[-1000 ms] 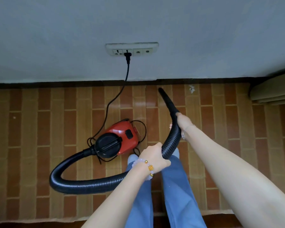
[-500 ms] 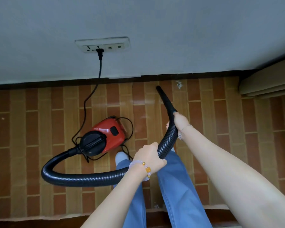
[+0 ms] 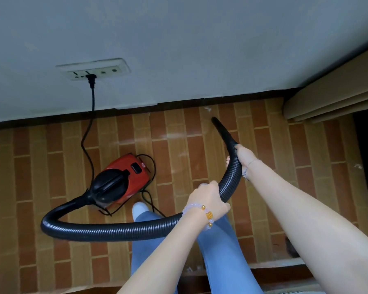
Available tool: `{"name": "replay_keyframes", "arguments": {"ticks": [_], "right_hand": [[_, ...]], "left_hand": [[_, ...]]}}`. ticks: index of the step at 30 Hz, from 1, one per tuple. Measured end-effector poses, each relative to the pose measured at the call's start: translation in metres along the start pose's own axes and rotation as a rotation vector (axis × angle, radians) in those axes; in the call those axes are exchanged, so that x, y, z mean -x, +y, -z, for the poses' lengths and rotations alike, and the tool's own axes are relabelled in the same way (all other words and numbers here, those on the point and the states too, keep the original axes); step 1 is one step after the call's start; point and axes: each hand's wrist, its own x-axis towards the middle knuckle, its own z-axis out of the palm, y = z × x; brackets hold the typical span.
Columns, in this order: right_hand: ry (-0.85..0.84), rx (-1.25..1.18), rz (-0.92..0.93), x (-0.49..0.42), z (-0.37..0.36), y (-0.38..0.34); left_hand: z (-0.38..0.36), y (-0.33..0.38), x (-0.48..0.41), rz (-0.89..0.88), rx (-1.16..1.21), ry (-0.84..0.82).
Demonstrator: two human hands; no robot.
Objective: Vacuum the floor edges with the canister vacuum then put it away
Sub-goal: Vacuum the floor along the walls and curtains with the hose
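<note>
Both hands clench the black hose (image 3: 119,230): right hand (image 3: 243,158) just behind the nozzle (image 3: 222,130), left hand (image 3: 207,196) further back. Beyond the grip, brick-patterned floor (image 3: 179,149) meets the dark skirting (image 3: 179,102) under a grey wall (image 3: 200,49).

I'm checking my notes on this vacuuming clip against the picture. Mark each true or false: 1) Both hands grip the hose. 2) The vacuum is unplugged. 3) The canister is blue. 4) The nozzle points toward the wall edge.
1) True: the left hand and right hand both hold the black hose.
2) False: its plug sits in the wall socket.
3) False: the canister is red and black.
4) True: the nozzle aims at the baseboard.
</note>
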Motion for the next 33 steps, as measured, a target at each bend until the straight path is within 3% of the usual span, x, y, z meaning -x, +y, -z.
{"name": "replay_keyframes", "arguments": {"ticks": [16, 25, 33], "right_hand": [[-0.046, 0.041, 0.004, -0.011, -0.021, -0.021], [-0.034, 0.237, 0.023, -0.014, -0.029, -0.004], [-0.105, 0.250, 0.040, 0.020, -0.044, 0.040]], "left_hand": [[0.007, 0.001, -0.011, 0.048, 0.013, 0.093], [0.004, -0.017, 0.002, 0.046, 0.002, 0.061], [-0.016, -0.059, 0.026, 0.033, 0.103, -0.052]]}}
